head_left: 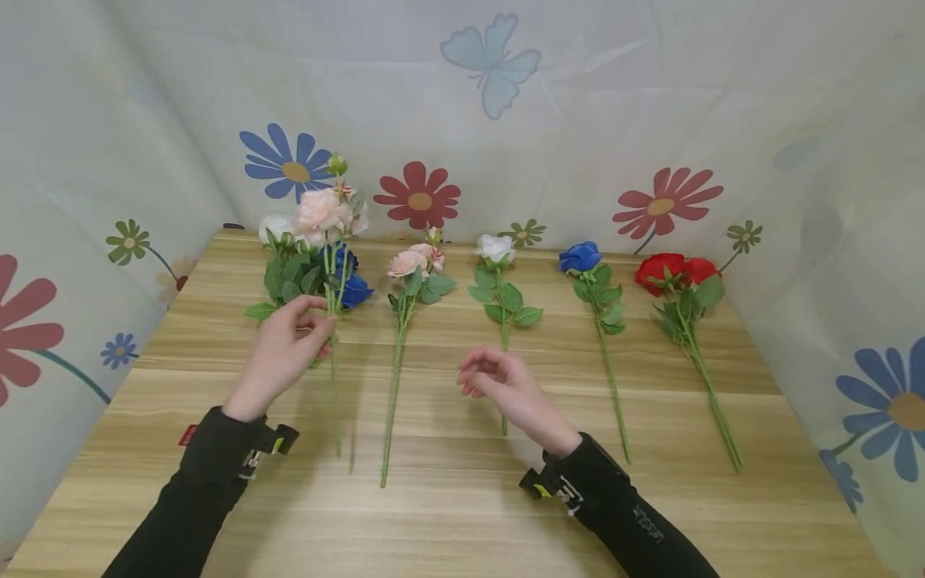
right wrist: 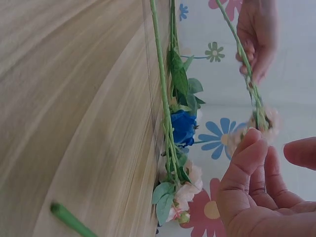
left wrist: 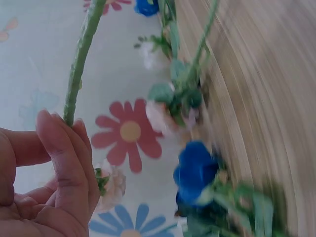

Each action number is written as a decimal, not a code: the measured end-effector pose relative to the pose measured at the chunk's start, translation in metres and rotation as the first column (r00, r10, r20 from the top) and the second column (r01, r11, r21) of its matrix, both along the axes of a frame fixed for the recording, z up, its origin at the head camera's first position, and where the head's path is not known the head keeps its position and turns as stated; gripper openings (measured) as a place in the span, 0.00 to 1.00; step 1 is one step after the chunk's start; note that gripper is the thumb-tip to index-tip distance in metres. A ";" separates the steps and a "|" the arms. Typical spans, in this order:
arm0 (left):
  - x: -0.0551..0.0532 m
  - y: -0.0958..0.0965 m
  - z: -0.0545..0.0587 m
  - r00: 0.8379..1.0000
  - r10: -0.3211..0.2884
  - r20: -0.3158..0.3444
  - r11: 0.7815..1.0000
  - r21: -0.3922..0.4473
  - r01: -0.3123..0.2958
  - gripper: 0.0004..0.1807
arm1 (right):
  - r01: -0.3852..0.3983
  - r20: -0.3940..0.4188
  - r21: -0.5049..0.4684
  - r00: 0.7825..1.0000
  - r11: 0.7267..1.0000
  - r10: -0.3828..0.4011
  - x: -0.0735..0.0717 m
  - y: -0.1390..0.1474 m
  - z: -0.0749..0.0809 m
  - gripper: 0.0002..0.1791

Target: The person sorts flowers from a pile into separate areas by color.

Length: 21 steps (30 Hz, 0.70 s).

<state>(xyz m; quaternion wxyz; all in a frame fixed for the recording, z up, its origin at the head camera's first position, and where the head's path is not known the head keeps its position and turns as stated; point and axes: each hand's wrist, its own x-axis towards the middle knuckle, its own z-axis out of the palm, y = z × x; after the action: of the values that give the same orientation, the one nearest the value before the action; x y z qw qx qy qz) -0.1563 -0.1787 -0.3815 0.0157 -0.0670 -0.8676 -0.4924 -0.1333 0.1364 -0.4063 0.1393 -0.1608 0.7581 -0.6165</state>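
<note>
My left hand [head_left: 285,345] pinches the green stem of an artificial pink rose spray [head_left: 323,215], held upright above the table at the left. In the left wrist view, thumb and fingers close round the stem [left wrist: 81,64]. Behind it lie blue roses [head_left: 354,289] and a white rose [head_left: 276,227] with leaves, partly covered by the held spray. My right hand [head_left: 506,389] hovers over the lower stem of another white rose [head_left: 495,249], its fingers loosely bent with nothing between them. A second pink rose spray [head_left: 410,263] lies between the hands.
A blue rose [head_left: 580,257] and a red rose stem with two blooms [head_left: 661,271] lie to the right, stems toward me. They rest on the wood-grain table [head_left: 448,514]. A flower-printed cloth [head_left: 578,144] hangs behind and at both sides.
</note>
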 end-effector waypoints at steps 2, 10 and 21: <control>-0.003 0.011 -0.002 0.999 -0.027 0.018 0.999 0.045 0.027 0.21 | -0.017 0.003 0.003 1.000 1.000 0.017 0.001 -0.004 -0.002 0.12; -0.012 0.051 -0.007 0.990 -0.132 0.057 0.973 0.201 0.118 0.22 | -0.095 0.035 -0.001 0.995 0.995 0.095 0.006 -0.021 -0.007 0.13; -0.020 0.084 -0.012 0.976 -0.205 0.073 0.935 0.308 0.173 0.20 | -0.174 0.104 0.030 0.980 0.984 0.171 0.011 -0.036 -0.014 0.18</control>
<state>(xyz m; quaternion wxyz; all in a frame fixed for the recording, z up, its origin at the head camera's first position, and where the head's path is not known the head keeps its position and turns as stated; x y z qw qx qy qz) -0.1767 -0.0952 -0.3940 -0.0670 -0.1214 -0.7718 -0.6205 -0.1220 0.1000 -0.4200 0.2335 -0.1917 0.7450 -0.5947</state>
